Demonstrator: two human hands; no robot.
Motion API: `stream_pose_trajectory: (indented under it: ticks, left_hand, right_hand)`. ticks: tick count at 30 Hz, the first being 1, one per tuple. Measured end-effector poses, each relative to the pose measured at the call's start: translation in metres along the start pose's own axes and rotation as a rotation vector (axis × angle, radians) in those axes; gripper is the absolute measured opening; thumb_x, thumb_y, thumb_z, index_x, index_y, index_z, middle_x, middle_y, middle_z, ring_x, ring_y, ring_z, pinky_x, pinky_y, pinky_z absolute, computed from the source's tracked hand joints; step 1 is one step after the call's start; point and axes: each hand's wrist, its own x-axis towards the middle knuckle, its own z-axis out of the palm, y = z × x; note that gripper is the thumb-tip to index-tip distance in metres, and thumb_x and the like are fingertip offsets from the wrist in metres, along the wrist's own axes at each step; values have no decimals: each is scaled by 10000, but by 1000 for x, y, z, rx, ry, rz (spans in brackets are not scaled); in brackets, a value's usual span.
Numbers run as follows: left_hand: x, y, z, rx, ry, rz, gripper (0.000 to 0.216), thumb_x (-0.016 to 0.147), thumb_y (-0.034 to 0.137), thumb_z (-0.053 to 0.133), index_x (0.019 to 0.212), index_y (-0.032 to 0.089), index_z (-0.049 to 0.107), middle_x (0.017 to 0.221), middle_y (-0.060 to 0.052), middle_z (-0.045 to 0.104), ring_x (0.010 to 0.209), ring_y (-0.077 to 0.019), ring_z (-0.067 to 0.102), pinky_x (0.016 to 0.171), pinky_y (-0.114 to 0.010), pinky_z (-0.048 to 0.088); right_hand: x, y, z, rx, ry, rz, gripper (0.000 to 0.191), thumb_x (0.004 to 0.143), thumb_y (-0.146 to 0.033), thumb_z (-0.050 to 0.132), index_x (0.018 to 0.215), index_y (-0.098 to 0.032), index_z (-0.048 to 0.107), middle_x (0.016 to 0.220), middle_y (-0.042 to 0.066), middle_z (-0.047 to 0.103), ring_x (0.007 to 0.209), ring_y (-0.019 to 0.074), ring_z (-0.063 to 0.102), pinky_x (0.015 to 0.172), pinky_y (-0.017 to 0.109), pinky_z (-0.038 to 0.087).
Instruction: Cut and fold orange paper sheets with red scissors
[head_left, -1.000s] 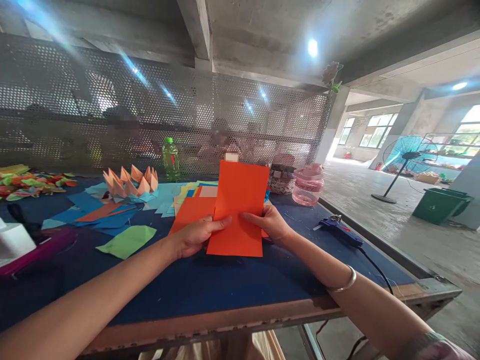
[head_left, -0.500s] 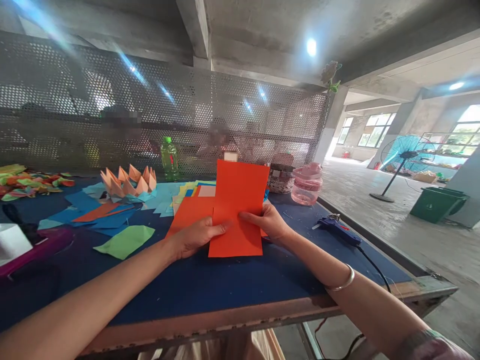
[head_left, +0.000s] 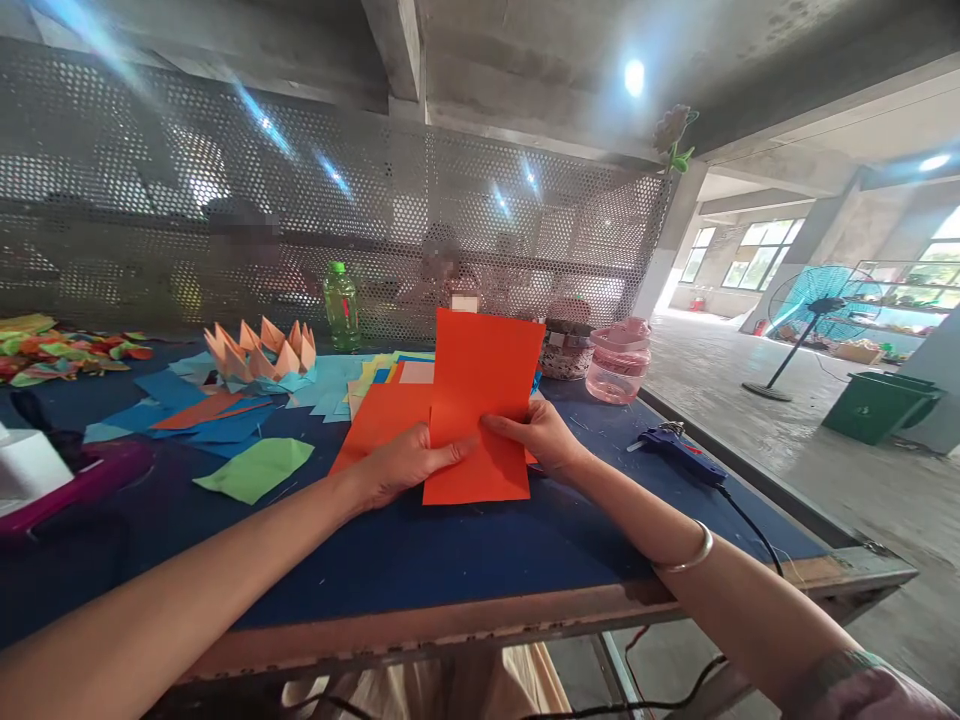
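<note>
Right hand [head_left: 536, 440] free toward 6 o'clock over blue desk [head_left: 450, 570]; hot glue gun [head_left: 679, 455] blocks 3 o'clock, pink plastic jar [head_left: 619, 368] 2 o'clock.

A perforated metal screen [head_left: 225, 190] runs behind the desk beneath bare concrete ceiling beams [head_left: 397, 50] with a bright ceiling light [head_left: 634, 77]. To the right, a concrete floor [head_left: 750, 460] stretches toward daylit windows [head_left: 757, 267], past a teal pedestal fan [head_left: 821, 310] and a green bin [head_left: 879, 408].
</note>
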Motion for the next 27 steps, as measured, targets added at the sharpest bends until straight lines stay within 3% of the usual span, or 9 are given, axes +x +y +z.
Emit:
stream_pose_trajectory:
  ticks: [13, 21, 24, 27]
  left_hand:
    - [-1, 1, 5, 35, 70, 37, 499, 701, 473, 767, 1127, 228, 681, 1161, -62, 725, 1079, -303, 663, 883, -411, 547]
    - [-1, 2, 7, 86, 110, 55, 506, 681, 470, 777, 1121, 238, 686, 1148, -45, 732, 1086, -309, 659, 903, -424, 543]
    - [-1, 2, 6, 95, 118, 70, 536, 670, 461, 786, 1145, 239, 675, 1168, -44, 724, 1094, -305, 655, 908, -417, 542]
    - [0, 2, 3, 93, 124, 91, 521, 681, 453, 781, 1144, 238, 675, 1185, -44, 717, 1095, -296, 656, 906, -405, 545]
  right_hand:
    - [-1, -1, 1, 31, -8, 19, 373, 594, -422, 832, 868, -190, 732, 941, 50, 743, 888, 237, 680, 752, 352, 551]
    - [0, 0, 3, 77, -32, 19, 359, 599, -396, 837, 876, -193, 732, 923, 23, 736, 822, 187, 666, 787, 336, 531]
    - [1, 1, 3, 61, -23, 21, 370, 586, -442, 837, 829, -189, 716, 846, 11, 715, 771, 164, 641, 722, 293, 525]
    - [5, -1, -1, 20, 42, 58, 429, 631, -573, 770, 664, -168, 634, 645, -6, 620, 584, 111, 556, 545, 227, 459]
